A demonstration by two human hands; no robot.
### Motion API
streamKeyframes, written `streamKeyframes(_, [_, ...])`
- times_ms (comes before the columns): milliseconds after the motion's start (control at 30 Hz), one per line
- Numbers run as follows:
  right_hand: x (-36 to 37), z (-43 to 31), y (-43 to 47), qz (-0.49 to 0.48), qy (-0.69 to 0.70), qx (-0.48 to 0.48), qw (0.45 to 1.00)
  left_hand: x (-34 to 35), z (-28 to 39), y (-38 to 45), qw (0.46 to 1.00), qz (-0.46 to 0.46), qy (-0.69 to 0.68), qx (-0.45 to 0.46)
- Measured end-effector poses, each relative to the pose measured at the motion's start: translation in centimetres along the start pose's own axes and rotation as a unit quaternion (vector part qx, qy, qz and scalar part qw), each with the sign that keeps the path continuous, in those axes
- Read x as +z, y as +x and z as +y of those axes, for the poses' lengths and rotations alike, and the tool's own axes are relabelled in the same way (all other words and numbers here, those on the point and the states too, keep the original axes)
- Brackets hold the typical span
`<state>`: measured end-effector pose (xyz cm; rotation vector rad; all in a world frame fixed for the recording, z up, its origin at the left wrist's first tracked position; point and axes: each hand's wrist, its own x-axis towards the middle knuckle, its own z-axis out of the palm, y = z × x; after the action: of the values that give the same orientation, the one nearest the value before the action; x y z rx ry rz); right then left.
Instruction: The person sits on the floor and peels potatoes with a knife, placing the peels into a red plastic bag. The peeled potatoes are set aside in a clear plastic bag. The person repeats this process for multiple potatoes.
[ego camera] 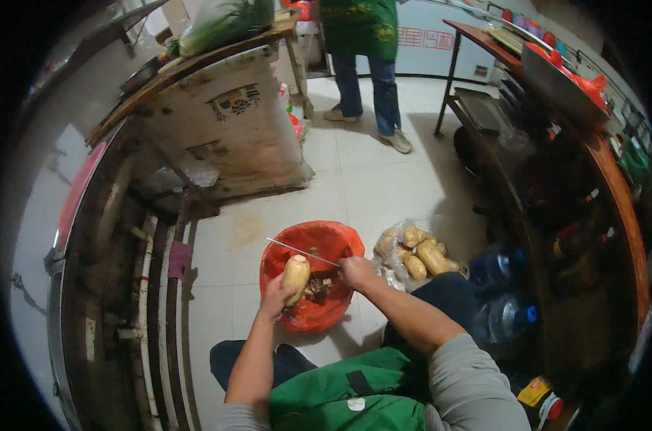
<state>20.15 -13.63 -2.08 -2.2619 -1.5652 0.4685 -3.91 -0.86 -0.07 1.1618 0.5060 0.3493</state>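
Note:
In my left hand (275, 299) is a thick, pale yellow lotus root segment (296, 273), held upright with a light cut face at its top. My right hand (360, 272) grips a knife (303, 251), its thin blade seen nearly edge-on and pointing up and left, apart from the root. Below both hands stands a round bin lined with a red plastic bag (316, 318), and dark and pale scraps (319, 286) lie inside it. Beside my right hand, a clear plastic bag (386, 243) on the floor holds several lotus root segments (432, 257).
A person in a green apron (360, 29) stands ahead on the tiled floor (331, 191). Large plastic water bottles (501, 322) sit under the shelving (617, 215) at right. A wooden-topped table (196, 64) stands at left, with pipes (144, 301) along that side.

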Motion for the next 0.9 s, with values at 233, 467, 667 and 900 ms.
streamKeyframes(233, [-1.5, -2.1, -0.6, 0.057, 0.096, 0.043, 0.993, 0.4, -0.4, 1.8, 0.987, 0.150, -0.043, -0.026])
streamKeyframes(467, [-1.7, -2.7, -0.5, 0.072, 0.221, 0.115, 0.966, -0.9, -0.2, 2.8, 0.960, 0.177, -0.211, 0.053])
streamKeyframes(667, [-0.6, -2.9, -0.6, 0.093, 0.265, 0.130, 0.951, -0.1, -0.5, 3.4, 0.923, 0.188, -0.336, -0.011])
streamKeyframes(900, [-1.4, -2.8, -0.5, 0.111, 0.245, 0.129, 0.954, 1.5, 1.5, 2.4, 0.986, 0.033, -0.117, -0.118])
